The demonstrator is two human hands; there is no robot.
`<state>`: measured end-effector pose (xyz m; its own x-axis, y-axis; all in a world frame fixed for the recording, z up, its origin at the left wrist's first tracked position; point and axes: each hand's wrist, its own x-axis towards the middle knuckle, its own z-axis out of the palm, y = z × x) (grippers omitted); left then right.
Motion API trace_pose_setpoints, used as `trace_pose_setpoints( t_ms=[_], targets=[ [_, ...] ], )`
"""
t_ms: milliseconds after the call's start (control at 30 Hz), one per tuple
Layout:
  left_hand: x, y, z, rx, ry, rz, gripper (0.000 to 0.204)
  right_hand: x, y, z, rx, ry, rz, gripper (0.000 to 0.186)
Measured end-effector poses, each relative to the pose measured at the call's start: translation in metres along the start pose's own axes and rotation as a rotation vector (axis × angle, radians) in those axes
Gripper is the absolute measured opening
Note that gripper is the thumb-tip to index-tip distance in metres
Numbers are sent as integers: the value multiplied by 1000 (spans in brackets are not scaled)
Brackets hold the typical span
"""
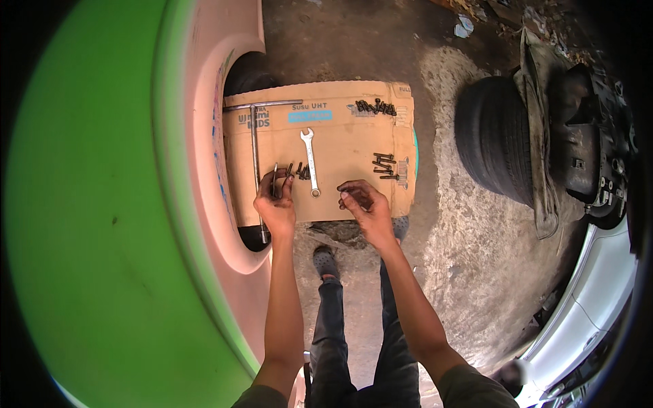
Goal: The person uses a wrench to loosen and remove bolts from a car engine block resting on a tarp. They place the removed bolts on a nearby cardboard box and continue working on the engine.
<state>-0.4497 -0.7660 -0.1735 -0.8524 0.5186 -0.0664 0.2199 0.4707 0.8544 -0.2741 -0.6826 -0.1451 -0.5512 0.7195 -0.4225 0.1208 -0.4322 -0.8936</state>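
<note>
My left hand point(276, 207) is at the left part of a flattened cardboard sheet point(347, 146), its fingers closed round a dark bolt point(290, 170). A thin pale piece stands up beside the fingers; what it is I cannot tell. Several more dark bolts point(303, 171) lie just right of that hand, next to a silver combination wrench point(310, 163). Over the sheet's near edge, my right hand point(368, 208) is closed in a pinch, and whatever its fingertips hold is too small to name. A long T-handle socket wrench point(256, 149) lies along the sheet's left side.
Two other groups of dark bolts lie on the sheet's right: a pile point(375, 107) at the far corner and a looser group point(385, 166) nearer. A green and pink vehicle body point(115, 204) fills the left. Tyres point(493, 139) and a silver car part point(585, 299) stand right.
</note>
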Motion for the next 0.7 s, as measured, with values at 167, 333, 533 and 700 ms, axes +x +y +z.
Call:
trace_pose_setpoints(
  t_ms=[167,333,533,700],
  targets=[
    [-2,7,4,-118,29,25,25,-8,-5,0,-38,27,18,17],
    [-18,31,-14,-119,-1,-50,21,-31,-24,-10,-24,45,8,18],
    [-61,116,-34,-185,-101,27,21,-81,-93,-34,-18,91,-68,21],
    [-120,226,-37,-420,-344,-158,24,-150,-168,-79,-19,234,-129,21]
  ],
)
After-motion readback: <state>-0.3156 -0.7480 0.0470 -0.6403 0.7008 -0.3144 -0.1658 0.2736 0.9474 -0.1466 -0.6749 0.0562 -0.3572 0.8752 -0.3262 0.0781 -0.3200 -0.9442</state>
